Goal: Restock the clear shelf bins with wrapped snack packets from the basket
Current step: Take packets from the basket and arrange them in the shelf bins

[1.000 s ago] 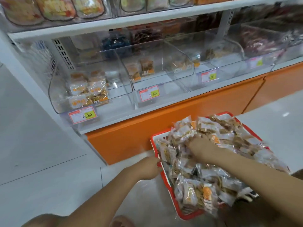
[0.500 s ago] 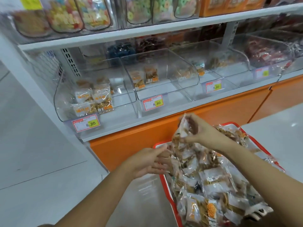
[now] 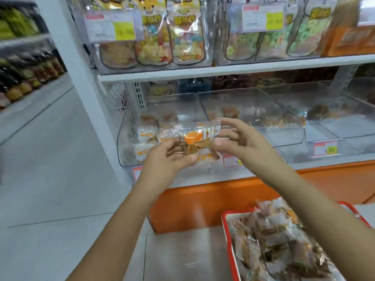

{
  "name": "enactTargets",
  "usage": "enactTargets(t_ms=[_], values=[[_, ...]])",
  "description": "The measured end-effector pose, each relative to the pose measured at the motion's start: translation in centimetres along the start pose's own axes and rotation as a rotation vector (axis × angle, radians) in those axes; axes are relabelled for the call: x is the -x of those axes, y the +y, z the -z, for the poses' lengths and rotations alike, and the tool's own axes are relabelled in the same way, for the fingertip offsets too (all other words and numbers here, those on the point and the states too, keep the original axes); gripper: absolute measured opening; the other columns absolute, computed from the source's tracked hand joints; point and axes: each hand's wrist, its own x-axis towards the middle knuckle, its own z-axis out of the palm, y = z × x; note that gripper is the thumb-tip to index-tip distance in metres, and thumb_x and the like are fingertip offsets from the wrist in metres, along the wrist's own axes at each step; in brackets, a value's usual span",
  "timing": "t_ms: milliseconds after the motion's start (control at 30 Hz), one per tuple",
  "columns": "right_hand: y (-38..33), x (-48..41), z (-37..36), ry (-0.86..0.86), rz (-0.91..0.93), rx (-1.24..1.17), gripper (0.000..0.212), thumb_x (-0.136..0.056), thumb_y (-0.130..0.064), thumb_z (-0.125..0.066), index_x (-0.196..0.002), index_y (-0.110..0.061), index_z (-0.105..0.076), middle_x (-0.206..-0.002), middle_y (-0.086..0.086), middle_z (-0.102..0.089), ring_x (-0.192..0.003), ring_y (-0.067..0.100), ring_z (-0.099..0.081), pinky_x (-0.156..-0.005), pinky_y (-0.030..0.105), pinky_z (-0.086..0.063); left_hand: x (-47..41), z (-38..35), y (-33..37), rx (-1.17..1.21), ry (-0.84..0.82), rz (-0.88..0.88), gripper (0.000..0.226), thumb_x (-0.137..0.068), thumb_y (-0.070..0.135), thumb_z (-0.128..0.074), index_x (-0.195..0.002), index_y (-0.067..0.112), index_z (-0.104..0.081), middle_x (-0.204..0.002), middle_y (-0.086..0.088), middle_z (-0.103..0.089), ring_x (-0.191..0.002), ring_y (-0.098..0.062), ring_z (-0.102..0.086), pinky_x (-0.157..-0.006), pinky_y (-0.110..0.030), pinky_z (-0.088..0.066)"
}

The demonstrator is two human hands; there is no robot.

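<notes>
Both hands hold one clear wrapped snack packet (image 3: 195, 138) with an orange print, raised in front of the lower shelf. My left hand (image 3: 169, 159) grips its left end and underside. My right hand (image 3: 237, 141) pinches its right end. The packet hangs just before the leftmost clear bin (image 3: 129, 128), which holds a few similar packets. The red basket (image 3: 228, 236) stands on the floor at lower right, heaped with several wrapped packets (image 3: 280, 246).
More clear bins (image 3: 284, 122) run to the right on the same shelf, with price tags (image 3: 324, 149) on their fronts. Bagged sweets (image 3: 170, 35) fill the shelf above. An orange base panel (image 3: 203, 205) runs below. Grey floor lies to the left.
Both hands rose from the basket to the shelf front. My left hand joined the right on the packet. The view tilted up, so the basket sits lower right.
</notes>
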Motion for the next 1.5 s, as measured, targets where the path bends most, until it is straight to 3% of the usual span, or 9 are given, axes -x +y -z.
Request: enactTargets(t_ms=[67, 167, 300, 367, 467, 867, 1000, 1233, 1500], values=[[-0.9, -3.1, -1.2, -0.153, -0.094, 0.088, 0.071, -0.064, -0.044, -0.082, -0.124, -0.016, -0.056, -0.107, 0.003, -0.068, -0.101, 0.014, -0.065, -0.094, 0.04, -0.053, -0.7, 1.2, 0.2, 0.022, 0.067, -0.051, 0.035, -0.075, 0.003, -0.076, -0.102, 0.02, -0.063, -0.087, 0.011, -0.071, -0.079, 0.002, -0.066, -0.069, -0.012, -0.051], [-1.7, -6.5, -4.1, -0.341, -0.1, -0.022, 0.023, -0.076, -0.015, -0.078, -0.097, -0.013, -0.069, -0.09, 0.001, -0.073, -0.084, 0.011, -0.068, -0.079, 0.026, -0.057, -2.0, 3.1, 0.3, 0.122, 0.182, -0.066, 0.03, -0.081, 0.001, -0.07, -0.108, 0.011, -0.062, -0.101, -0.005, -0.071, -0.093, -0.014, -0.068, -0.072, -0.021, -0.055], [-1.9, -10.7, -6.9, -0.266, -0.08, -0.212, 0.019, -0.075, -0.005, -0.076, -0.093, -0.009, -0.071, -0.09, 0.008, -0.073, -0.086, 0.02, -0.066, -0.087, 0.034, -0.052, -3.1, 6.4, 0.4, 0.109, 0.273, -0.027, 0.028, -0.085, 0.006, -0.067, -0.112, 0.013, -0.061, -0.1, -0.003, -0.071, -0.085, -0.01, -0.07, -0.066, -0.018, -0.054], [-1.6, -12.7, -7.4, -0.127, -0.039, 0.074, 0.019, -0.074, -0.012, -0.078, -0.091, -0.007, -0.07, -0.088, 0.009, -0.071, -0.081, 0.02, -0.062, -0.076, 0.031, -0.051, -3.1, 7.9, -0.3, -0.093, 0.406, 0.031, 0.02, -0.087, 0.01, -0.066, -0.107, 0.013, -0.063, -0.092, -0.003, -0.069, -0.07, -0.008, -0.069, -0.058, -0.019, -0.055], [-2.0, -14.8, -7.3, -0.063, 0.09, 1.017, 0.015, -0.081, -0.016, -0.067, -0.072, -0.007, -0.059, -0.065, 0.002, -0.054, -0.066, 0.022, -0.052, -0.056, 0.025, -0.038, -2.9, 9.9, -1.9, -0.626, 0.532, 0.027, 0.012, -0.088, 0.019, -0.059, -0.082, 0.015, -0.068, -0.072, 0.001, -0.069, -0.064, -0.017, -0.068, -0.068, -0.037, -0.057], [-1.5, -16.8, -13.9, -0.662, 0.037, 1.11, 0.022, -0.078, -0.027, -0.078, -0.079, -0.008, -0.067, -0.071, 0.002, -0.064, -0.061, 0.019, -0.055, -0.059, 0.027, -0.043, -2.0, 11.4, -3.8, -0.849, 0.404, 0.045, 0.013, -0.087, 0.018, -0.058, -0.076, 0.018, -0.067, -0.068, 0.008, -0.064, -0.067, -0.013, -0.063, -0.065, -0.03, -0.051], [1.7, -17.1, -16.0, -0.548, 0.065, 1.041, 0.033, -0.074, -0.025, -0.081, -0.099, -0.005, -0.07, -0.094, 0.007, -0.07, -0.087, 0.024, -0.064, -0.074, 0.03, -0.05, -1.9, 11.2, -3.9, -0.885, 0.38, 0.025, 0.012, -0.087, 0.018, -0.058, -0.08, 0.02, -0.068, -0.069, 0.01, -0.063, -0.068, -0.011, -0.06, -0.063, -0.027, -0.047], [0.4, -12.9, -10.7, -0.253, 0.269, 0.847, 0.022, -0.086, -0.033, -0.069, -0.098, -0.014, -0.069, -0.092, 0.0, -0.068, -0.083, 0.011, -0.058, -0.073, 0.023, -0.046, -0.3, 8.5, -3.1, -0.853, 0.297, -0.12, 0.016, -0.091, 0.023, -0.059, -0.076, 0.017, -0.063, -0.065, 0.01, -0.062, -0.065, -0.009, -0.058, -0.059, -0.023, -0.043], [2.4, -0.5, 3.3, -0.152, -0.019, 0.987, 0.032, -0.089, -0.034, -0.064, -0.066, -0.012, -0.059, -0.058, -0.004, -0.052, -0.057, 0.011, -0.047, -0.051, 0.021, -0.03, 2.7, -0.7, -5.7, -0.807, -0.286, -0.022, 0.043, -0.094, 0.032, -0.055, -0.057, 0.01, -0.049, -0.057, -0.008, -0.058, -0.063, -0.024, -0.063, -0.065, -0.034, -0.047]])
